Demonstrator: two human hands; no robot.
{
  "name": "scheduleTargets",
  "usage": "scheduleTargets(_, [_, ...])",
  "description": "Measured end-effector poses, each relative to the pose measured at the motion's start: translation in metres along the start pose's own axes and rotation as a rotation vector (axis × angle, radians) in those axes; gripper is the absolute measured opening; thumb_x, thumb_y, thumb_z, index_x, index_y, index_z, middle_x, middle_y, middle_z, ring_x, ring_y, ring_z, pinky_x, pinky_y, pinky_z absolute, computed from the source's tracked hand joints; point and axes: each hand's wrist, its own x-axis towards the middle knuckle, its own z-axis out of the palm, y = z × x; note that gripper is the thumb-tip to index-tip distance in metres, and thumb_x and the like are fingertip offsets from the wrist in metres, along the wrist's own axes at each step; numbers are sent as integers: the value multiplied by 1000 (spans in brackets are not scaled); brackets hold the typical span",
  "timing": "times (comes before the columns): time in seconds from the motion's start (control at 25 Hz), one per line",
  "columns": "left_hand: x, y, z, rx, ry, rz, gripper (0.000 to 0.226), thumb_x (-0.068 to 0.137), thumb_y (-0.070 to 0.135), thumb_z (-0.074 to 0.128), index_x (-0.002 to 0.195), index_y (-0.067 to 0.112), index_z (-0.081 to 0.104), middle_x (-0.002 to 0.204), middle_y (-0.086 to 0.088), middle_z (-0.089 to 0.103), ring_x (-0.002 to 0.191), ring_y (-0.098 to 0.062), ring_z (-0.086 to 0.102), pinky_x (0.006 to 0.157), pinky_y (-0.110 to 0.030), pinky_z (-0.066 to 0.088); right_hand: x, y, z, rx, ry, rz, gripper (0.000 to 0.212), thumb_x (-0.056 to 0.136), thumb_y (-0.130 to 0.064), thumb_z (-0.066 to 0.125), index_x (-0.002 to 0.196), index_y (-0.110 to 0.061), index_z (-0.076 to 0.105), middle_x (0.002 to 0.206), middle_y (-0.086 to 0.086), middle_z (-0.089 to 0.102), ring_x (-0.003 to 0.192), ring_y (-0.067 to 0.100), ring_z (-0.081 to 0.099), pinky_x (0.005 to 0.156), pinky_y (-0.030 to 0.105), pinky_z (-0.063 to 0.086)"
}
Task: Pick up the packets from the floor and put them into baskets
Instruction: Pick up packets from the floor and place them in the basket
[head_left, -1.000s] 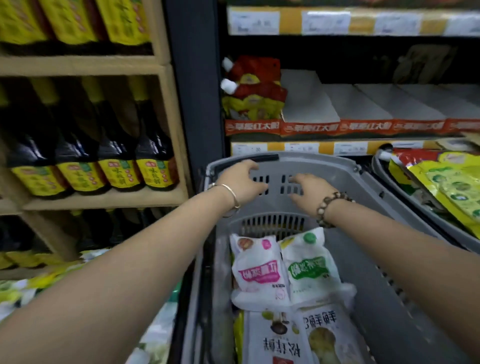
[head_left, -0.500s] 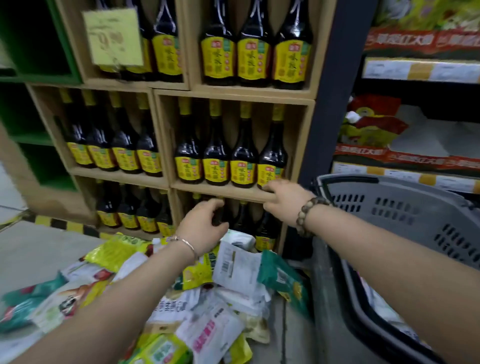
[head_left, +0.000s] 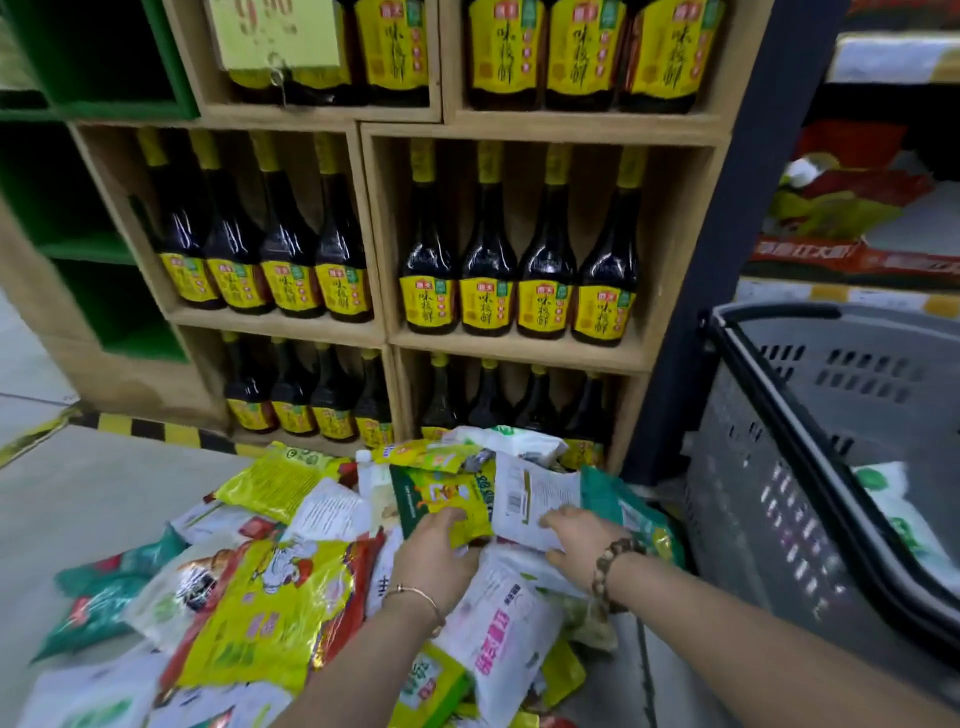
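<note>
Lying heaped on the floor (head_left: 104, 499), the packets (head_left: 270, 613) sit beside the grey basket (head_left: 748, 493). The left hand (head_left: 436, 556) pinches a green-and-yellow packet (head_left: 447, 496); the right hand (head_left: 576, 538) lies on a white packet (head_left: 530, 493), grip unclear. Slick overlapping wrappers could slip free or drag neighbours along as the hands lift.
</note>
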Motion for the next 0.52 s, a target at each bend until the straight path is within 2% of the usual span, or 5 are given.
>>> scheduleTargets(0.16, [4, -10, 13, -70, -64, -4, 48, 85, 27, 66, 130, 20, 49, 136, 0, 49, 122, -17, 48, 101, -33, 41, 3, 14, 56, 169, -32, 70, 40, 90, -29, 48, 130, -22, 46, 132, 4, 47, 116, 22, 50, 93, 35, 45])
scheduleTargets(0.28, [4, -22, 14, -2, -134, 68, 48, 83, 27, 68, 128, 23, 50, 132, 4, 49, 119, -12, 48, 97, -24, 39, 6, -2, 90, 314, -60, 136, 50, 90, -39, 50, 136, -25, 39, 139, -1, 44, 121, 19, 48, 95, 35, 45])
scheduleTargets(0.4, [8, -36, 11, 97, -173, 109, 49, 83, 24, 68, 128, 23, 50, 132, 4, 49, 119, -13, 49, 95, -22, 40, 19, -15, 107, 341, -104, 171, 61, 86, -46, 54, 139, -21, 35, 139, 5, 41, 124, 24, 45, 97, 36, 43])
scheduleTargets(0.52, [14, -48, 12, 203, -229, 127, 48, 82, 25, 67, 127, 26, 50, 131, 6, 48, 119, -13, 50, 95, -22, 41, 30, -15, 109, 383, -193, 247, 81, 80, -55, 59, 143, -17, 25, 138, 11, 37, 123, 29, 44, 96, 37, 42])
